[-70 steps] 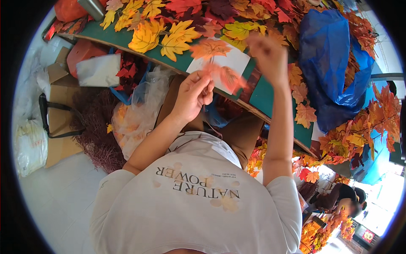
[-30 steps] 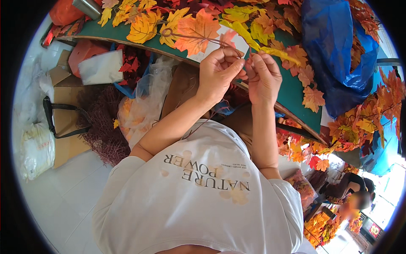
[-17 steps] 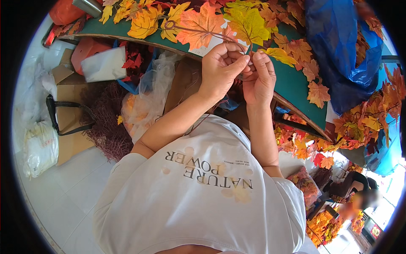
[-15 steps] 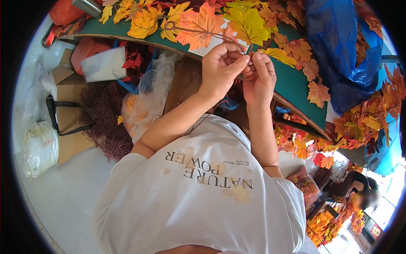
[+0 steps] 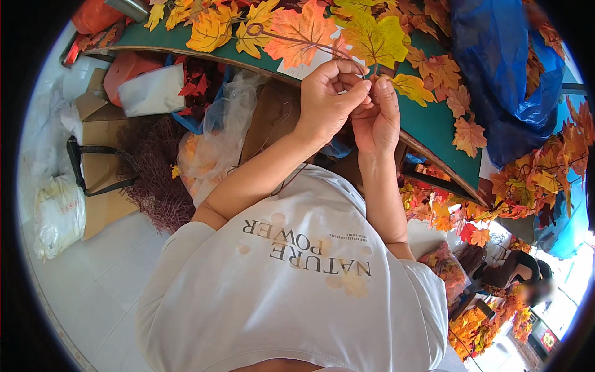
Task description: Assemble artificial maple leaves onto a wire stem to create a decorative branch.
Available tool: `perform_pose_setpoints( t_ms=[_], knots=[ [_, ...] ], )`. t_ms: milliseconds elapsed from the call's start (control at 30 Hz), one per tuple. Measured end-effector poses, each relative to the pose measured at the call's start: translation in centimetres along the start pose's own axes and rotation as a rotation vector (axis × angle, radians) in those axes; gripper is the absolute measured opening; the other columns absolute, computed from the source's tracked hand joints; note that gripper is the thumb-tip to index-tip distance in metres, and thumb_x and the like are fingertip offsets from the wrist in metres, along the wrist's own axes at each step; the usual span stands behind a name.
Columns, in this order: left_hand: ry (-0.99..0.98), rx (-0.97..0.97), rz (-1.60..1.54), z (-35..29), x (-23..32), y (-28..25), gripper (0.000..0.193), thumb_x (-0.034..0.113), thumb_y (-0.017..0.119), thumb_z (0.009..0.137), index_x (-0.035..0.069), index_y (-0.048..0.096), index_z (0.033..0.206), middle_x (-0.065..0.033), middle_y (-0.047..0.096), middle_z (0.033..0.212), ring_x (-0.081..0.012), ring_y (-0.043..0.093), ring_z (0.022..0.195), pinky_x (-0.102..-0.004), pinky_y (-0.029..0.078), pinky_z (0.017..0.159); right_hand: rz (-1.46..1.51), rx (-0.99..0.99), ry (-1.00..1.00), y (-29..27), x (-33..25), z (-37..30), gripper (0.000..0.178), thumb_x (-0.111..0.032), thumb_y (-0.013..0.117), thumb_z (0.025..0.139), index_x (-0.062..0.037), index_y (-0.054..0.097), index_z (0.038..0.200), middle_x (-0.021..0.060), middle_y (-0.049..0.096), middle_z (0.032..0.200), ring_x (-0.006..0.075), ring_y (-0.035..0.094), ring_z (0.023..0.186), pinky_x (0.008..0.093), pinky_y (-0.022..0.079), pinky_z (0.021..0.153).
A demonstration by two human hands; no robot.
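Note:
Over the near edge of the green table (image 5: 164, 41), my two hands meet fingertip to fingertip. My left hand (image 5: 328, 102) pinches the thin brown stem (image 5: 313, 43) of an artificial maple leaf garland. Close against it, my right hand (image 5: 379, 121) is closed on the same garland, just below a yellow-green leaf (image 5: 375, 38). A pink-orange leaf (image 5: 300, 32) lies beyond my left hand, and a small yellow leaf (image 5: 414, 88) sticks out to the right. The exact spot between my fingertips is hidden.
A blue plastic bag (image 5: 505, 80) and more orange leaves (image 5: 468, 135) are on the right of the table. Below the table's left side are a clear bag (image 5: 214, 152), purple-brown twigs (image 5: 158, 180) and a cardboard box (image 5: 102, 214). White paper (image 5: 297, 69) lies under the leaves.
The garland leaves near my hands have shifted slightly right and up. My left hand has moved a little right, and both hands stay together on the stem.

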State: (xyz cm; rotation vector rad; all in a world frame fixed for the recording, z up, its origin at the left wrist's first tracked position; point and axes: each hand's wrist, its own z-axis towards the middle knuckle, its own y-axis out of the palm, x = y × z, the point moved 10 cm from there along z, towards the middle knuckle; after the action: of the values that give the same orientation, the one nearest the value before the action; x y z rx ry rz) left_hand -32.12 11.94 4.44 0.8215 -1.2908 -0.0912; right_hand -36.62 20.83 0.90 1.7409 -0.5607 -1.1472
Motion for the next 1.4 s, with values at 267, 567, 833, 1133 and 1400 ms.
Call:
perform_pose_setpoints(
  t_ms=[267,567,833,1133,1400],
  knots=[
    [0.016,-0.018,0.056,0.0,0.1,0.3,0.015,-0.005,0.062,0.079,-0.006,0.057,0.093,-0.0069,0.061,0.075,-0.0090,0.059,0.062,-0.0219,0.054,0.058,-0.024,-0.002,-0.088,-0.2,-0.7,-0.2,0.004,-0.006,0.059,0.087,-0.0021,0.059,0.089,0.0066,0.063,0.084,0.0101,0.056,0.064,0.0217,0.049,0.057],
    [0.019,-0.100,-0.014,0.0,-0.3,0.8,0.011,-0.003,0.059,0.083,-0.005,0.056,0.093,-0.0075,0.060,0.078,-0.0108,0.059,0.065,-0.0242,0.053,0.062,-0.184,0.066,-0.280,-0.4,-2.2,-0.6,0.008,0.002,0.060,0.083,-0.0009,0.058,0.091,0.0082,0.062,0.085,0.0125,0.060,0.067,0.0237,0.052,0.059],
    [0.044,-0.094,-0.001,0.0,-0.6,0.1,0.011,-0.004,0.061,0.082,-0.006,0.057,0.092,-0.0070,0.060,0.083,-0.0091,0.059,0.065,-0.0210,0.052,0.061,-0.137,-0.033,-0.226,-0.6,-1.4,-0.5,0.010,0.001,0.061,0.083,-0.0010,0.059,0.093,0.0078,0.063,0.082,0.0127,0.060,0.067,0.0244,0.052,0.061],
    [0.075,-0.053,0.073,0.4,-0.4,0.0,0.008,-0.001,0.060,0.083,-0.003,0.057,0.091,-0.0060,0.060,0.080,-0.0108,0.059,0.065,-0.0221,0.052,0.060,-0.404,0.008,-0.234,-0.3,-2.4,-0.5,0.003,-0.002,0.061,0.084,-0.0034,0.062,0.086,0.0029,0.062,0.079,0.0100,0.058,0.065,0.0200,0.048,0.059],
    [0.291,-0.256,0.676,-2.8,4.0,1.6,0.036,-0.006,0.054,0.084,-0.001,0.050,0.119,-0.0080,0.047,0.112,-0.0155,0.055,0.098,-0.0248,0.045,0.082,-0.812,-0.098,-0.571,5.4,-5.3,-3.0,0.017,0.000,0.069,0.073,-0.0007,0.061,0.087,0.0023,0.064,0.083,0.0097,0.059,0.078,0.0252,0.048,0.068]
  ],
)
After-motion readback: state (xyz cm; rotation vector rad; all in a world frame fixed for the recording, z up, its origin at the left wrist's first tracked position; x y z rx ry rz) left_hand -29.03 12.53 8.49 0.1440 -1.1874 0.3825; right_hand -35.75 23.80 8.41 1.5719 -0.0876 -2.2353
